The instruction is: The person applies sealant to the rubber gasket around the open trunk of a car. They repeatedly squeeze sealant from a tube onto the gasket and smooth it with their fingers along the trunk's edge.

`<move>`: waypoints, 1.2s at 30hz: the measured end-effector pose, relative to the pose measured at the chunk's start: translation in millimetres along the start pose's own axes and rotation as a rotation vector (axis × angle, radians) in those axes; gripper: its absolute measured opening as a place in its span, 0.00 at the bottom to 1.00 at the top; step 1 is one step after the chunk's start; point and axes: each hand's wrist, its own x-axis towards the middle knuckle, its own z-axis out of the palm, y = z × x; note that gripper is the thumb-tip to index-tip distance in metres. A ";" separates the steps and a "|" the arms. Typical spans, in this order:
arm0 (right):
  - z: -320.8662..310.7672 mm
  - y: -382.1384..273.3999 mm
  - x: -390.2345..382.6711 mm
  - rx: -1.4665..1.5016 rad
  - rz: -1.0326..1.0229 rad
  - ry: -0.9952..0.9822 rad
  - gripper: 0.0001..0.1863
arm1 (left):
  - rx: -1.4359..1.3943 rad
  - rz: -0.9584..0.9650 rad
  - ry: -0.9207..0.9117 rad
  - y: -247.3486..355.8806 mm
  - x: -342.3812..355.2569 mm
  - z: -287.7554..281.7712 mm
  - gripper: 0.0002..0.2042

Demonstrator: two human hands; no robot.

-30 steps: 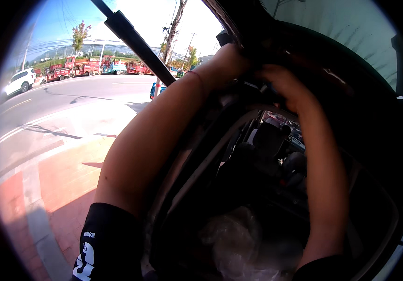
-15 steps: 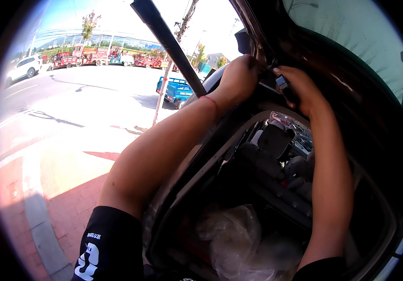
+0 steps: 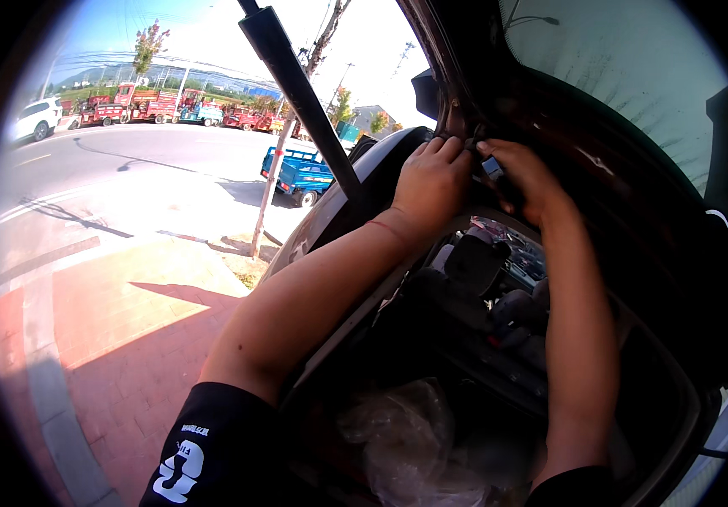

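Observation:
I am reaching up at the upper corner of a car's open rear opening, beside the hinge area of the raised tailgate (image 3: pixel 600 156). My left hand (image 3: pixel 431 177) has its fingers curled at the dark body frame near the hinge (image 3: pixel 452 118); what they grip, if anything, is hidden. Close on its right, my right hand (image 3: pixel 523 182) grips a small dark tool with a silvery end (image 3: pixel 494 171), thumb and fingers around it. A black gas strut (image 3: pixel 296 101) slants down just left of my hands.
Below lie the car's interior with dark seats (image 3: pixel 475 264) and a crumpled clear plastic sheet (image 3: pixel 393 431). To the left are red paving (image 3: pixel 119 363), a road, a thin tree trunk (image 3: pixel 269 198), a blue cargo three-wheeler (image 3: pixel 296 176), a row of red vehicles and a white car (image 3: pixel 38 118).
Both hands sit slightly lower in the picture than half a second ago. My left hand's knuckles now show more clearly, and the small tool in my right hand is more covered by the fingers.

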 end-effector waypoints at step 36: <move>120.6 94.0 -217.4 0.646 0.111 0.666 0.24 | -0.572 0.070 -0.314 130.5 -115.8 -171.2 0.19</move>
